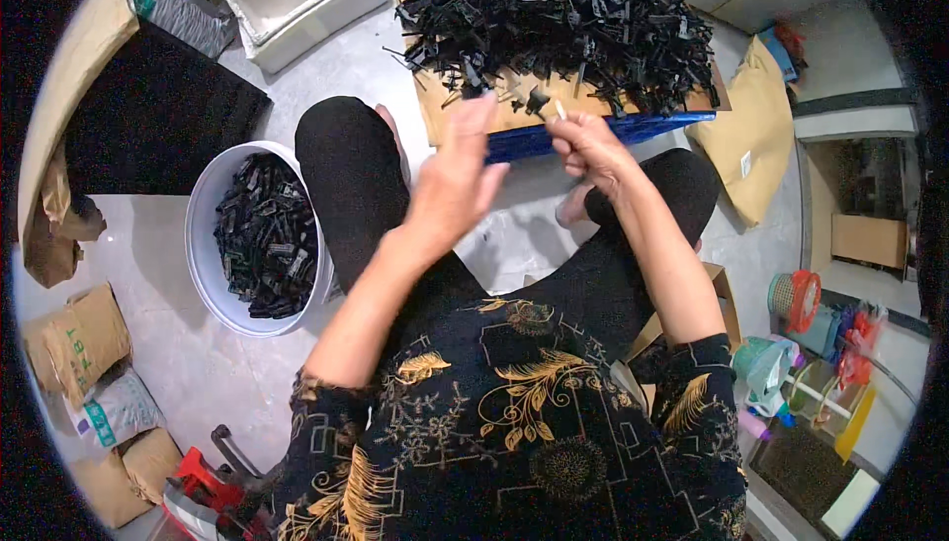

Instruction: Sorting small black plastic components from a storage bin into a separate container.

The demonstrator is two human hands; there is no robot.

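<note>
We see our left hand (453, 183) spread and blurred, our right hand (591, 148) pinching a small white piece (560, 109) beside heaped black parts (559, 27), which could slide off the cardboard (433, 111) if bumped, being loosely piled.

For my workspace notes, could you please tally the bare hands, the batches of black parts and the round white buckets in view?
Bare hands: 2 (left hand, right hand)
Batches of black parts: 2 (heap, bucketful)
Round white buckets: 1 (bucket)
Total: 5
</note>
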